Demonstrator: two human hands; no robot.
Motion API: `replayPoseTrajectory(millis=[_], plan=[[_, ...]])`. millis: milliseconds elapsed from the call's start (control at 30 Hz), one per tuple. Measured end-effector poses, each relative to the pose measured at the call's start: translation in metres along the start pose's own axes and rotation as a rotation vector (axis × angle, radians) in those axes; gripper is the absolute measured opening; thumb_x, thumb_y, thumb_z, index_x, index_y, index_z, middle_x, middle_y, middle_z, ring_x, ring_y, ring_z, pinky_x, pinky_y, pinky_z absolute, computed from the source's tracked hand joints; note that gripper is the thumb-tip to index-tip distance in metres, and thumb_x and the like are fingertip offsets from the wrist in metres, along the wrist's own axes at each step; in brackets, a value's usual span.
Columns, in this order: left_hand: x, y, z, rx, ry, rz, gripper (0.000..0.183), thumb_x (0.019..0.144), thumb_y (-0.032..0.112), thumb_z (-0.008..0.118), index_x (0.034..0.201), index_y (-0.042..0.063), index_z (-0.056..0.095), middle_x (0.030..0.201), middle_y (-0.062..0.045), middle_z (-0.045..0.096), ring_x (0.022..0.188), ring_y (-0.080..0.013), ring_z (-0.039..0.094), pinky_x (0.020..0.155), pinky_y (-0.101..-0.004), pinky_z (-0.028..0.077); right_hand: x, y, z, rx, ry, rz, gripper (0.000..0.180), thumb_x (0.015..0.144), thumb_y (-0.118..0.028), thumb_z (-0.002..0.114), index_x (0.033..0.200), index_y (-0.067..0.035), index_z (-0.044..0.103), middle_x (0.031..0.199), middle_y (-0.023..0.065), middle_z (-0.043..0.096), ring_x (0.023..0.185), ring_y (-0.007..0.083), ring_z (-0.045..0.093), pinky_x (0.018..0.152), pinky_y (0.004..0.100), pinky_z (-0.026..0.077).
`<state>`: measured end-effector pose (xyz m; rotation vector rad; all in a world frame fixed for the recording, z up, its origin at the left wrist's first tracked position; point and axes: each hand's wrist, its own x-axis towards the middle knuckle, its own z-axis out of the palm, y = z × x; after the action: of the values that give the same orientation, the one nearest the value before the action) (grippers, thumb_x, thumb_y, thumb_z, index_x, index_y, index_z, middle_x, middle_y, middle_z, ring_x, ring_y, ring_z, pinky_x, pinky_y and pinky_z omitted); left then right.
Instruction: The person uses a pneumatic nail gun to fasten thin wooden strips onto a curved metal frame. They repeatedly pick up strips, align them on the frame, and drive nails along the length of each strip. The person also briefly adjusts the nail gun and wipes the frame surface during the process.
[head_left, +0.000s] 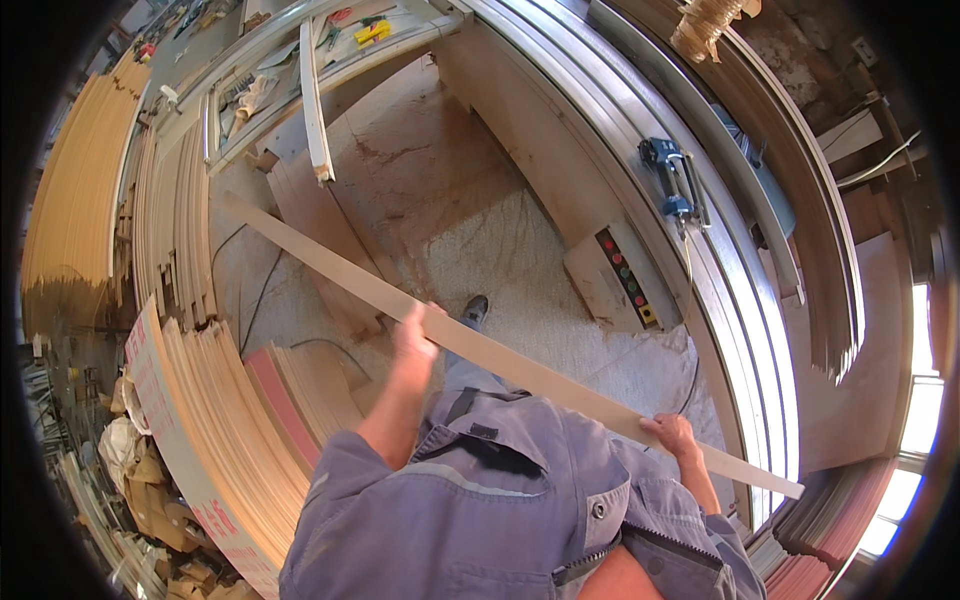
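A long, narrow strip of board (525, 358), probably wood or MDF, runs slantwise across the front of my body. My left hand (417, 335) grips it near the middle. Further along, my right hand (670, 433) is closed around it, with the thumb on top. The right end of the strip overlaps the edge of the long metal machine bed (757, 337) in view; whether it touches cannot be told. Its far left end, slightly blurred, reaches over the floor toward stacked boards.
A blue pneumatic nailer or stapler (670, 180) lies on the machine bed. Below is a button panel (625, 277). Board stacks (225, 420) and yellowish strips (79, 195) stand left. A white bar (315, 105) juts from a tool-strewn bench (262, 124). A cable (259, 304) crosses the floor.
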<state>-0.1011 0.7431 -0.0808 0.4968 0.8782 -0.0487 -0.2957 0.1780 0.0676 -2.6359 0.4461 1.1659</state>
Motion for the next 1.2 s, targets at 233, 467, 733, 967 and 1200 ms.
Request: replayPoseTrajectory(millis=[233,467,733,967,1200], plan=[[-0.023,-0.141,-0.061,0.062,0.077,-0.222,0.022,0.1,0.012,0.069,0.116,0.001,0.059,0.105,-0.015,0.071,0.093,-0.0339,0.071,0.087,-0.0512,0.06,-0.141,0.169,0.024,-0.176,-0.207,0.148,0.079,0.075,-0.077,0.07,0.095,0.0,0.077,0.103,0.0216,0.076,0.098,0.0355,0.073,0.083,0.0493,0.054],[0.003,-0.198,-0.088,0.022,-0.011,-0.293,0.019,0.096,0.006,0.07,0.112,0.0,0.064,0.104,-0.014,0.073,0.093,-0.0333,0.073,0.081,-0.048,0.061,-0.203,0.226,0.116,0.046,0.088,0.284,0.054,0.081,-0.062,0.073,0.086,-0.009,0.079,0.084,0.0194,0.074,0.078,0.038,0.072,0.07,0.0489,0.054],[0.025,-0.182,-0.111,-0.006,0.135,-0.214,0.024,0.094,0.004,0.071,0.117,0.001,0.064,0.108,-0.014,0.073,0.096,-0.0339,0.072,0.088,-0.0479,0.061,-0.116,0.044,0.153,0.146,-0.067,0.234,0.054,0.087,-0.063,0.067,0.092,-0.01,0.079,0.094,0.0198,0.075,0.09,0.0395,0.072,0.077,0.0496,0.055],[0.106,-0.077,-0.108,0.14,0.158,-0.051,0.034,0.089,0.003,0.076,0.118,0.0,0.057,0.104,-0.014,0.069,0.088,-0.0295,0.071,0.075,-0.0457,0.06,-0.124,-0.017,0.153,0.147,-0.284,0.259,0.058,0.088,-0.065,0.065,0.094,-0.008,0.078,0.097,0.0207,0.075,0.096,0.0401,0.072,0.08,0.0495,0.054],[0.132,-0.073,-0.158,0.329,0.111,-0.123,0.014,0.096,0.014,0.071,0.105,0.005,0.065,0.094,-0.006,0.071,0.077,-0.0189,0.07,0.066,-0.0344,0.057,0.023,-0.167,0.206,0.079,-0.442,0.094,0.066,0.091,-0.068,0.061,0.099,-0.004,0.077,0.103,0.0234,0.074,0.103,0.042,0.071,0.086,0.0506,0.054]])
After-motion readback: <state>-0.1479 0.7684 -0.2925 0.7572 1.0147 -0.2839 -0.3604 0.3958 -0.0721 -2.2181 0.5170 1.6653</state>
